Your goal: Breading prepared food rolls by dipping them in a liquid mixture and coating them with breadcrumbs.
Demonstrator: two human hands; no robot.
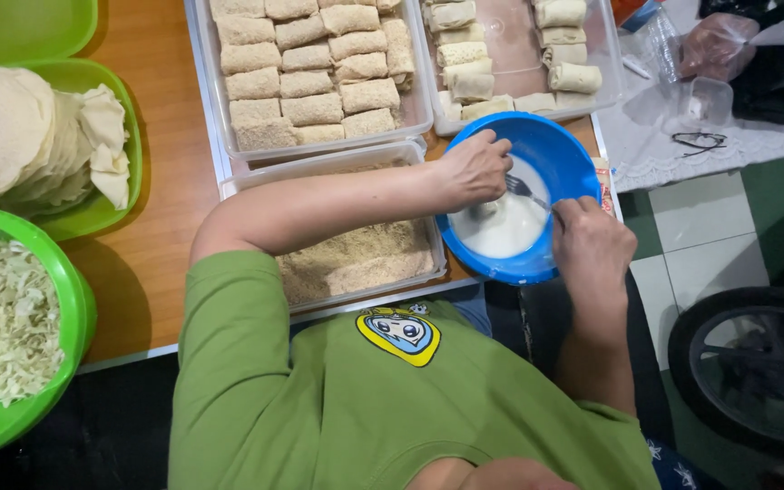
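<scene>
A blue bowl (563,159) with white batter (503,231) sits at the table's edge. My left hand (474,168) curls over the bowl's left rim and holds it. My right hand (592,243) rests on the bowl's near right rim and grips a metal fork (524,191), whose tines point into the bowl above the batter. A pale lump (485,211) lies in the batter under my left hand; I cannot tell what it is. My green shirt (365,399) fills the lower middle of the view.
Clear trays hold breadcrumbs (356,259), breaded rolls (310,73) and plain rolls (474,77). At the left are a green tray of thin wrappers (29,136) and a green bowl of shredded cabbage (2,318). Another person's gloved hand (717,41) is at top right, a wheel (755,363) at lower right.
</scene>
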